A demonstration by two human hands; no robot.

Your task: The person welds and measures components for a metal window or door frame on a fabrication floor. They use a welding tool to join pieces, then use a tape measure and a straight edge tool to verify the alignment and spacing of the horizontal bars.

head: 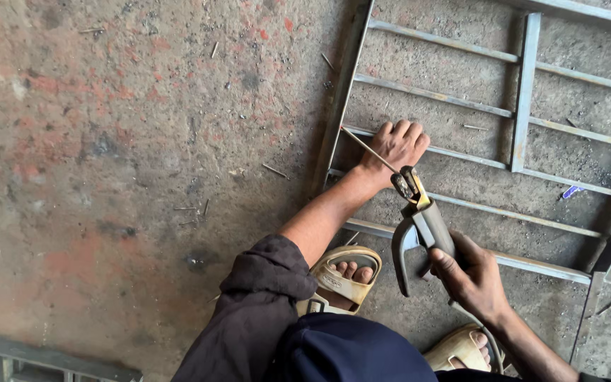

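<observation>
Fingers of the right hand [472,279] wrapped the stiff, heavy-looking electrode holder [422,226] by its handle, while the left hand [396,145] lay spread, gripping nothing, on the rigid steel grille [525,92].

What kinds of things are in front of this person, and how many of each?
Hands: 2, left hand and right hand
Welding electrode holder: 1
Welding rod: 1
Metal grille frame: 1
Sandals: 2
Total: 7
</observation>
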